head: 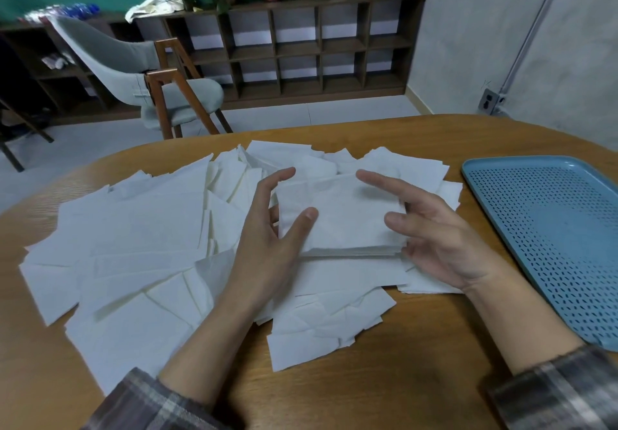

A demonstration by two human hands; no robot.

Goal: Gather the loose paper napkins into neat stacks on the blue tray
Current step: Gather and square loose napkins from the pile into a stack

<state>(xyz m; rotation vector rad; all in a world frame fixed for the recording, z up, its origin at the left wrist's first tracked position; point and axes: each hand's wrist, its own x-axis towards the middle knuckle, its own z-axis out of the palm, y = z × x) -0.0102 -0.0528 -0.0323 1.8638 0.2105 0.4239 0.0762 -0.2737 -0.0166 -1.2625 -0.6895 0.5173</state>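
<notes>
Sitting gripped between hands (267, 245) (441, 245): napkin stack (344, 218)

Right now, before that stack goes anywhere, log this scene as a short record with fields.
left hand: grips the left edge of the stack of napkins, thumb on top
right hand: grips the stack's right edge, thumb on top
stack of napkins: small, fairly even, between both hands, over the pile
loose napkins: spread overlapping on the table, mostly to the left and under the hands
tray: blue, perforated, on the table to the right, no napkins on it
progress: nothing stacked on the tray yet
</notes>
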